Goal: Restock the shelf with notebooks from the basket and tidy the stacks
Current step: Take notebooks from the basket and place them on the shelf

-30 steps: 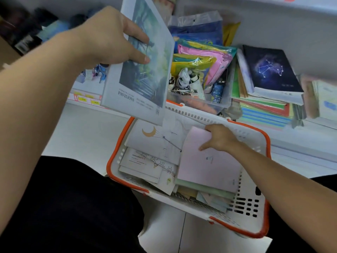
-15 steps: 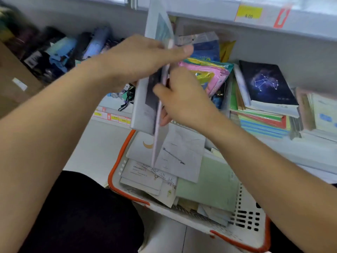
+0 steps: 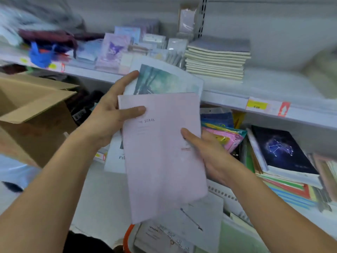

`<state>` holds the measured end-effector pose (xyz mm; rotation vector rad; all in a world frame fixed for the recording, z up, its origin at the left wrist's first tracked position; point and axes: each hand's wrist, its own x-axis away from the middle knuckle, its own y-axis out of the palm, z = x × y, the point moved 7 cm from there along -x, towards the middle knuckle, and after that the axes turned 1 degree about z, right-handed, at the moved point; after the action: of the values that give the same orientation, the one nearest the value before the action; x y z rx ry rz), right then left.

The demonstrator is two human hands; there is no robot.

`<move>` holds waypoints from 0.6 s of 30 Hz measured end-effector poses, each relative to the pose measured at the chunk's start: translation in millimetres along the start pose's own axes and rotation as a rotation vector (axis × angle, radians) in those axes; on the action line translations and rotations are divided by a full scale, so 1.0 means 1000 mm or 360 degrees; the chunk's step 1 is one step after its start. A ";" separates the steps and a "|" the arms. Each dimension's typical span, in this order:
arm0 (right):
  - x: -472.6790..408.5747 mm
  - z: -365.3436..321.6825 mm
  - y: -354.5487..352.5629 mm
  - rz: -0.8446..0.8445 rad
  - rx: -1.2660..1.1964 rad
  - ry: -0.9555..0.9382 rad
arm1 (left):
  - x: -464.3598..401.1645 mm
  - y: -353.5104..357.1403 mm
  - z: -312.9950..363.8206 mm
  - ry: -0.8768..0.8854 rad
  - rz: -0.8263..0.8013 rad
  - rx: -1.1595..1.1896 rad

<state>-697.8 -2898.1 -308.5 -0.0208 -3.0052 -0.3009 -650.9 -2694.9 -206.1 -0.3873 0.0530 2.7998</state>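
Overhead, the upper shelf (image 3: 228,92) runs across the view with a stack of pale notebooks (image 3: 218,58) on it, up and to the right of both hands — probably the pile to be added to, though that is a guess. Below it, the lower shelf (image 3: 273,207) carries a messier stack topped by a dark constellation notebook (image 3: 280,148), and a cardboard box (image 3: 32,114) stands at the left. Only an orange rim of the basket (image 3: 127,234) shows at the bottom, with more notebooks lying inside.

Between the shelves, held in the air, are two notebooks. The pink notebook (image 3: 162,156) lies in front, its long axis near upright and leaning slightly left at the top, cover toward the camera. Behind it the white notebook with a painted scene (image 3: 164,77) is skewed, its top edge poking out above, pointing up towards the upper shelf.

The left hand (image 3: 107,121) grips both at their left edge — thumb pressed on the pink cover, fingers curled behind, index finger along the white notebook's edge. The right hand (image 3: 206,150) pinches the pink notebook's right edge, thumb on front, fingers hidden behind.

Squaring the two covers looks like the step in hand; the right hand sits nearer the pale stack.
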 end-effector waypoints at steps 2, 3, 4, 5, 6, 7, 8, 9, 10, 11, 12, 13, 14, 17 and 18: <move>0.004 -0.007 0.007 -0.0105 -0.0082 -0.0031 | -0.003 -0.010 0.004 0.0069 0.0218 0.0149; 0.006 -0.013 0.010 -0.0132 -0.0078 -0.0041 | -0.005 -0.013 0.005 0.0101 0.0322 0.0210; 0.009 -0.023 0.011 -0.0145 -0.0064 -0.0067 | -0.007 -0.014 0.006 0.0129 0.0412 0.0250; 0.012 -0.035 0.011 -0.0140 -0.0052 -0.0118 | -0.008 -0.014 0.007 0.0149 0.0489 0.0271; 0.015 -0.049 0.008 -0.0095 -0.0043 -0.0190 | -0.010 -0.011 0.009 0.0161 0.0544 0.0289; 0.018 -0.062 0.002 -0.0023 -0.0041 -0.0261 | -0.013 -0.008 0.009 0.0146 0.0585 0.0308; 0.021 -0.075 -0.003 0.0050 -0.0046 -0.0317 | -0.016 -0.004 0.010 0.0110 0.0590 0.0323; 0.023 -0.087 -0.008 0.0110 -0.0072 -0.0357 | -0.021 0.004 0.011 0.0059 0.0557 0.0326; 0.023 -0.101 -0.015 0.0161 -0.0121 -0.0377 | -0.025 0.015 0.013 0.0004 0.0480 0.0302; 0.019 -0.115 -0.024 0.0230 -0.0165 -0.0379 | -0.029 0.024 0.015 -0.0049 0.0384 0.0291; 0.012 -0.132 -0.035 0.0320 -0.0194 -0.0351 | -0.032 0.031 0.015 -0.0097 0.0313 0.0362; 0.003 -0.149 -0.047 0.0410 -0.0204 -0.0299 | -0.035 0.040 0.015 -0.0136 0.0256 0.0465; -0.010 -0.167 -0.060 0.0485 -0.0209 -0.0249 | -0.036 0.048 0.016 -0.0153 0.0180 0.0589; -0.054 -0.216 -0.092 0.0648 -0.0183 -0.0194 | -0.038 0.059 0.017 -0.0142 0.0061 0.0786; -0.068 -0.227 -0.099 0.0677 -0.0099 -0.0157 | -0.037 0.060 0.016 -0.0142 0.0048 0.0777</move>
<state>-606.4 -3040.1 -115.8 -0.6872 -2.9807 -0.3534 -639.3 -2761.5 -181.3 -0.1418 0.7083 2.7037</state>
